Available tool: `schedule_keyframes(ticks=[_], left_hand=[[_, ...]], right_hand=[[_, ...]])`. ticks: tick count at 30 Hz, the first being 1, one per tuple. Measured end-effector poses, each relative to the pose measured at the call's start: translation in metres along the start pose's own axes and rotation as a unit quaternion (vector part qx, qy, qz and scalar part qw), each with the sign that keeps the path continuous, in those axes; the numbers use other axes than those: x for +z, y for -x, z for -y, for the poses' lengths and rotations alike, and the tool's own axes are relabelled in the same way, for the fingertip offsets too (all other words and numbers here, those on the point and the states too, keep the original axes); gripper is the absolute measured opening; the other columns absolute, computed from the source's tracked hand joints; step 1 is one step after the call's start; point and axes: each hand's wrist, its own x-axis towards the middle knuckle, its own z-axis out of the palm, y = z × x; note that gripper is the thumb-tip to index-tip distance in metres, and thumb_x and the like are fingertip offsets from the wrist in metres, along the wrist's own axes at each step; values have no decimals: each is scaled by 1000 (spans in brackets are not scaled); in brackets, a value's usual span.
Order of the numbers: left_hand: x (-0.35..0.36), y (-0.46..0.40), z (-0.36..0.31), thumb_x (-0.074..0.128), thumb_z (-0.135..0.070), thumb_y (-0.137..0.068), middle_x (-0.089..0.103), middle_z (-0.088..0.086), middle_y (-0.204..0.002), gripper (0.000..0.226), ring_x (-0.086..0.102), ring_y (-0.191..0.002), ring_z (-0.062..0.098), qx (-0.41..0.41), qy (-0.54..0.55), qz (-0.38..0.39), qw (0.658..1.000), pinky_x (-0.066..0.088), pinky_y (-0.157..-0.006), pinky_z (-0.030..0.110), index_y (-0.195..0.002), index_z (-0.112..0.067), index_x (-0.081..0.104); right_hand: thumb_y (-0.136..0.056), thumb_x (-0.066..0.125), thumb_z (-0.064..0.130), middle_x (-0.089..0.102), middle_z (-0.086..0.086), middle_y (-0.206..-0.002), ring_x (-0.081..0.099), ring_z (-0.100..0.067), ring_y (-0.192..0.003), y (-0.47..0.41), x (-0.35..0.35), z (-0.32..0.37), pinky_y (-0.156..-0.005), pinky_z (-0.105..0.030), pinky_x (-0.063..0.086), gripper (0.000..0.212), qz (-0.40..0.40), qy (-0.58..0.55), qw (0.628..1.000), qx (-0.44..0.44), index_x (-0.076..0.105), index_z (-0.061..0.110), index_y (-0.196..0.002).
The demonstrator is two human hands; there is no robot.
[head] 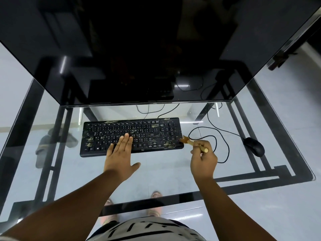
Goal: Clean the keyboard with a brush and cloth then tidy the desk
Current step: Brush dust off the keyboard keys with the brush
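We judge brushing underway: right hand (203,160) grips brush (192,143) at keyboard (132,136) right edge; left hand (119,153) flat, steadying. Next: sweep leftward across keys.

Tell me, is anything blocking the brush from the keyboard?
Nothing visible does. The right hand holds the brush, whose bristles already reach the keyboard at its right end. The left hand lies flat on the middle keys, apart from the brush.
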Motion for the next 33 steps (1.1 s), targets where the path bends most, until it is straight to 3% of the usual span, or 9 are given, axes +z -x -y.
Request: schedule_keyframes(ticks=[5, 9, 12, 15, 18, 21, 23, 28, 33], left_hand=[[-1, 7, 13, 40, -68, -87, -22, -2, -160, 98, -16, -148, 14, -11, -4, -4, 1000, -2, -120, 41, -153, -17, -10], [-3, 11, 27, 39, -69, -87, -19, -1, -161, 99, -14, -148, 15, -31, 3, -16, 999, -1, -120, 40, -153, -16, -11], [-5, 15, 37, 39, -70, -87, -19, -1, -160, 99, -13, -148, 15, -42, 6, -23, 999, 0, -120, 41, -153, -15, -11], [-6, 19, 48, 39, -70, -87, -20, -1, -160, 100, -14, -148, 15, -53, 9, -30, 998, -1, -120, 40, -153, -15, -11], [-5, 24, 59, 39, -70, -87, -20, -1, -160, 100, -15, -148, 15, -64, 7, -25, 998, -2, -120, 39, -152, -14, -13], [-3, 27, 67, 42, -69, -86, -16, 0, -161, 101, -12, -149, 16, -75, 25, -34, 996, -1, -120, 39, -153, -14, -11], [-3, 28, 72, 42, -70, -86, -17, 0, -161, 102, -12, -149, 16, -79, 23, -33, 996, 0, -120, 39, -153, -14, -11], [-5, 32, 87, 41, -70, -86, -18, 0, -160, 102, -13, -149, 16, -93, 17, -27, 995, -1, -120, 40, -152, -14, -14], [-4, 33, 96, 45, -69, -85, -13, 1, -162, 103, -9, -149, 17, -96, 31, -32, 994, 0, -120, 42, -153, -14, -10]], right_hand=[[-94, 51, 7, 74, 2, -80, 72, -15, -77, 13, 22, 25, -72, -22, 55, 20, 151, -155, 976, -11, 67, 19, -93], [-94, 57, 11, 75, 7, -85, 73, -15, -82, 32, 49, 34, -66, -26, 53, 22, 297, -88, 950, -45, 68, 29, -94], [-91, 55, 19, 65, 24, -72, 63, -4, -61, 36, 56, 29, -54, -22, 45, 17, 194, 40, 975, -101, 70, 26, -95], [-88, 50, 25, 66, 17, -75, 60, -11, -65, 34, 54, 32, -56, -26, 45, 19, 63, 35, 990, -120, 68, 28, -92], [-89, 55, 22, 72, 10, -78, 67, -17, -68, 37, 61, 43, -52, -28, 45, 15, 176, -65, 977, -101, 67, 30, -93], [-92, 61, 16, 75, 10, -82, 61, -5, -58, 47, 75, 50, -50, -19, 39, 14, 313, -55, 943, -98, 70, 25, -97], [-91, 60, 19, 70, 20, -75, 55, -8, -49, 53, 81, 49, -48, -16, 36, 13, 308, 10, 942, -136, 71, 23, -97], [-83, 53, 16, 59, 24, -64, 50, 1, -48, 51, 79, 48, -47, -7, 30, 17, 101, 25, 985, -137, 69, 19, -85], [-89, 58, 19, 72, 9, -70, 66, -11, -61, 57, 87, 53, -49, -21, 44, 14, 285, -18, 952, -113, 71, 24, -91]])
